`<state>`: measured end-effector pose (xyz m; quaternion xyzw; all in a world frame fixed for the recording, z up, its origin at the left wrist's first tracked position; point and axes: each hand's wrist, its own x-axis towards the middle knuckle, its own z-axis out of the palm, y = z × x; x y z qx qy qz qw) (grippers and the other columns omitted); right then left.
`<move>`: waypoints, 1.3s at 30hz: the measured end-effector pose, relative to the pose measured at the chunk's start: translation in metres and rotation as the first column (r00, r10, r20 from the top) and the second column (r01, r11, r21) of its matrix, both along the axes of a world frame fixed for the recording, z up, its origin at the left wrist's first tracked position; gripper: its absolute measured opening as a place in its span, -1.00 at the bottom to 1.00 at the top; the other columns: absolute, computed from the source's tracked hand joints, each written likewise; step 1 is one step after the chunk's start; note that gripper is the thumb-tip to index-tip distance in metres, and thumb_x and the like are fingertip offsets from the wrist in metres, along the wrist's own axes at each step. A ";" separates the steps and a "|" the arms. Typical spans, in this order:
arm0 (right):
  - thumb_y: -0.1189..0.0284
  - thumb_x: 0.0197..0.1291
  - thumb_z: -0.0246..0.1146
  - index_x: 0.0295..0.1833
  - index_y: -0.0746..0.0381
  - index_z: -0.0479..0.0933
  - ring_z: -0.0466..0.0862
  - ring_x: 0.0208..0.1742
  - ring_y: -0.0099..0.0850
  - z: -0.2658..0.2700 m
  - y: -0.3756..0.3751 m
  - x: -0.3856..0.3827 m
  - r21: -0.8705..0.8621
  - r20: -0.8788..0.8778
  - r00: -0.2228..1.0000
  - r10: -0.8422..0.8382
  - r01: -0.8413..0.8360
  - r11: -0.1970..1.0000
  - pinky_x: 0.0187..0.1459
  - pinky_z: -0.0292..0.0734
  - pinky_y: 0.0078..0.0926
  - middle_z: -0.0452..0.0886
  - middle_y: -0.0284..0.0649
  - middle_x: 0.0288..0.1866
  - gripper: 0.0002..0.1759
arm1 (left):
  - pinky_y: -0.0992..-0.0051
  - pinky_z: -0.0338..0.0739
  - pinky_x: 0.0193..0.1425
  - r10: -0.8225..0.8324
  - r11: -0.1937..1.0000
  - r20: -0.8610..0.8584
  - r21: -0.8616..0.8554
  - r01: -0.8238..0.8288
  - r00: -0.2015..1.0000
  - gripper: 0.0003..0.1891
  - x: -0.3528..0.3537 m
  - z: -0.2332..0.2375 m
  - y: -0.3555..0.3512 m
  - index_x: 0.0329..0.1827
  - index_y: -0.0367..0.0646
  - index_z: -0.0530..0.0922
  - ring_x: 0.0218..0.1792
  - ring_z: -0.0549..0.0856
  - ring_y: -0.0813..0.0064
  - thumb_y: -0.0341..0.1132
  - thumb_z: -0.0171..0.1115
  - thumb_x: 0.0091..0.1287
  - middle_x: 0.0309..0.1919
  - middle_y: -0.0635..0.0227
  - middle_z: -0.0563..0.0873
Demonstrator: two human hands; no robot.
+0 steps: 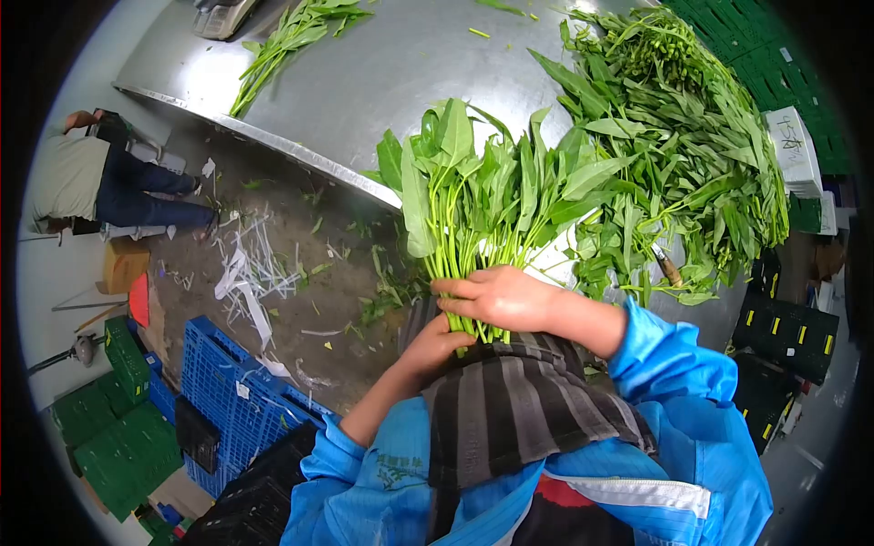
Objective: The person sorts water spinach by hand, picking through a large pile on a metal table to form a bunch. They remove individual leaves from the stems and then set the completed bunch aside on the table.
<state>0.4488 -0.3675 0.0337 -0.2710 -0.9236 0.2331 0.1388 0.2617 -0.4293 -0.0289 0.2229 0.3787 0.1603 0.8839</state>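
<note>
A bunch of water spinach (455, 209) stands upright in front of my apron, its leaves pointing away from me over the table edge. My right hand (505, 298) lies across the front of the stems, fingers wrapped around them. Lower down, my left hand (435, 346) closes on the stem ends from the left; part of its fingers is hidden. A big heap of loose water spinach (674, 155) covers the right side of the metal table (391, 68). Beside the heap's near edge lies a knife (667, 266) with a wooden handle, its blade partly covered by leaves.
A smaller bunch of greens (282, 45) rests at the table's far left, near a scale-like device (221, 16). Scraps and white strips (246, 282) litter the floor. Blue pallets (232, 391), green crates (127, 455) and black crates (787, 337) stand around. Another person (109, 177) is bent over at left.
</note>
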 end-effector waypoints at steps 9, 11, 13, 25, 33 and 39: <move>0.43 0.03 0.07 -0.19 0.25 0.44 0.55 -0.13 -0.28 -0.012 0.018 -0.005 0.007 0.032 0.963 0.266 -0.266 0.964 -0.19 0.54 -0.38 0.44 -0.18 -0.18 -0.79 | 0.44 0.43 0.04 0.115 0.977 -0.083 0.191 -0.098 0.990 -0.71 -0.010 -0.021 -0.011 -0.07 -0.34 0.46 -0.11 0.58 0.36 -0.57 -0.02 0.12 -0.14 0.18 0.59; 0.42 0.01 0.08 -0.31 0.26 0.44 0.53 -0.18 -0.24 -0.012 0.016 -0.005 -0.004 0.006 0.973 0.231 -0.231 0.973 -0.22 0.51 -0.33 0.42 -0.16 -0.25 -0.85 | 0.36 0.42 0.10 0.110 0.964 -0.123 0.253 -0.076 0.986 -0.69 -0.011 -0.025 -0.013 -0.04 -0.40 0.42 -0.07 0.58 0.26 -0.59 -0.05 0.12 -0.11 0.09 0.58; 0.41 0.00 0.09 -0.38 0.28 0.43 0.53 -0.23 -0.20 -0.016 0.014 -0.005 0.011 -0.039 0.980 0.197 -0.197 0.980 -0.25 0.49 -0.30 0.42 -0.15 -0.30 -0.86 | 0.33 0.42 0.11 0.137 0.980 -0.107 0.158 -0.119 0.985 -0.68 -0.009 -0.022 -0.011 -0.03 -0.41 0.41 -0.06 0.58 0.23 -0.60 -0.07 0.12 -0.10 0.07 0.57; 0.67 0.00 0.19 -0.14 0.24 0.48 0.49 -0.33 -0.50 0.076 0.039 0.146 0.281 -0.411 0.436 -0.800 0.896 0.344 -0.28 0.42 -0.55 0.51 -0.21 -0.27 -0.74 | 0.47 0.38 0.11 0.218 0.970 0.027 -0.118 -0.213 0.976 -0.63 -0.002 0.015 0.005 0.13 -0.32 0.40 -0.01 0.55 0.43 -0.46 0.05 0.23 -0.04 0.24 0.58; -0.02 0.31 -0.11 -0.15 0.38 0.53 0.61 -0.34 -0.20 0.026 -0.035 0.087 -0.768 0.452 0.661 -0.599 0.630 0.117 -0.13 0.49 -0.35 0.62 0.03 -0.30 -0.38 | 0.48 0.39 0.11 0.160 0.986 -0.025 -0.035 -0.161 0.987 -0.50 0.019 0.016 0.014 0.22 -0.28 0.34 0.00 0.54 0.47 -0.27 0.19 0.26 0.01 0.28 0.56; 0.05 0.38 -0.16 -0.10 0.39 0.48 0.60 -0.23 -0.11 -0.052 -0.045 0.008 -0.812 0.033 0.759 -0.651 0.400 0.426 -0.10 0.44 -0.29 0.60 0.10 -0.27 -0.42 | 0.49 0.42 0.06 0.032 0.989 -0.145 0.145 -0.010 0.989 -0.51 0.027 0.007 0.013 0.15 -0.32 0.37 -0.05 0.56 0.48 -0.35 0.27 0.17 -0.05 0.27 0.59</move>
